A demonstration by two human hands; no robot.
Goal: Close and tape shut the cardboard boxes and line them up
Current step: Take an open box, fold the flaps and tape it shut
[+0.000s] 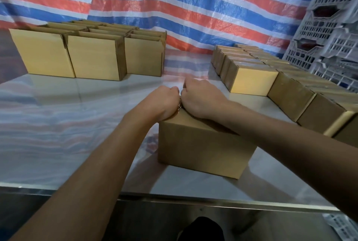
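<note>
A striped red, white and blue tarp (193,8) hangs behind everything as a backdrop. In front of it lies our glossy table (58,124), its near edge running across the bottom of the view. At the table's far right corner stands a stack of pale plastic crates (329,37).

Along the right edge of the table the closed boxes (290,93) sit side by side, touching, in rows that run from the far end towards us. At the far left corner stand the open boxes (93,56), packed together with their flaps upright.

The box in hand (203,149) sits apart from both groups, near the near edge and a little right of centre, with its top flaps folded down.

Our left hand (166,101) and right hand (199,97) rest on its top at the far edge, knuckles almost touching. The fingers of both curl down over the far side, where they are hidden, so we cannot tell whether either hand is grasping anything. A small glinting thing (180,105) shows between the two hands, too small for us to make out.
</note>
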